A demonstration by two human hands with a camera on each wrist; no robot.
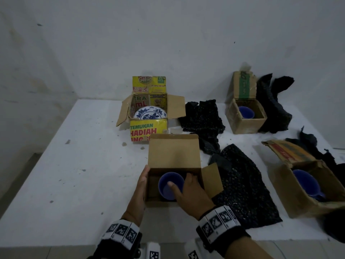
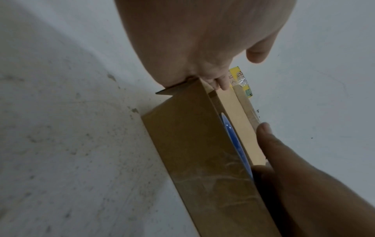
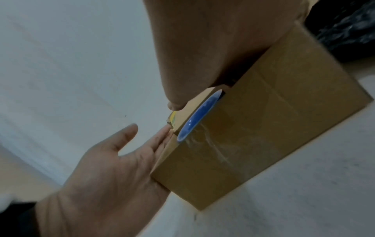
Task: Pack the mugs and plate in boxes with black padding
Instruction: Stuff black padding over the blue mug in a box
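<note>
A small brown box stands with its lid up near the table's front edge, and a blue mug sits upright inside it. My right hand pinches the mug's rim, thumb inside the cup and fingers outside its far side. With straight fingers, my left hand presses flat against the box's left wall. The right wrist view shows that open palm on the box and the mug's rim. A blue and white plate lies in a yellow box behind.
Two more brown boxes, at the back right and at the right edge, each hold a blue mug. Black padding sheets lie right of the yellow box, right of the near box and by the back box. The white table meets a wall behind.
</note>
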